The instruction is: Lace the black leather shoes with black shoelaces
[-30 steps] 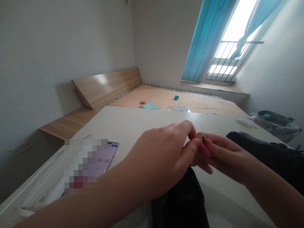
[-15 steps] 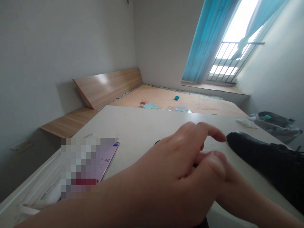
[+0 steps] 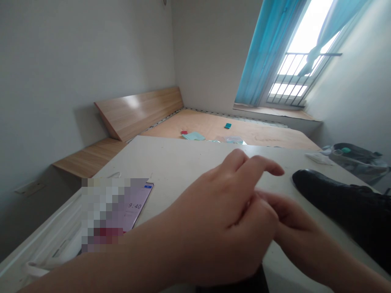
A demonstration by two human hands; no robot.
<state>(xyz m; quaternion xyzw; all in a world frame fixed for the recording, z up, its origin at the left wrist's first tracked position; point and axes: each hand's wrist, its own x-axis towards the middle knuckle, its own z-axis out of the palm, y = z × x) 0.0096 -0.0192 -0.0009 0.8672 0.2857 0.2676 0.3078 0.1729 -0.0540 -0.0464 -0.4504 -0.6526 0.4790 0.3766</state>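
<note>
My left hand (image 3: 229, 215) reaches in from the lower left, its thumb and fingers bent inward, the index finger curling out to the right. Beyond it is my right hand (image 3: 287, 215), coming from the lower right, its fingers curled and partly covered by the left. The two hands meet over the table; whatever is between their fingers is hidden. Under my left hand shows a piece of a black object (image 3: 241, 283), mostly covered, so its kind cannot be told. A black lace-up shoe (image 3: 342, 203) lies to the right of both hands, apart from them.
The white table (image 3: 171, 158) carries a phone (image 3: 139, 207) with a lit screen and a clear plastic bag (image 3: 45, 244) on the left. A wooden bed board (image 3: 262, 132) with small items lies past the table's far edge. A bagged bin (image 3: 360, 160) stands at right.
Both hands have shifted slightly, the left index finger moving left, away from the shoe's toe. A dark edge that showed behind my left hand is now covered, and more black shows below it.
</note>
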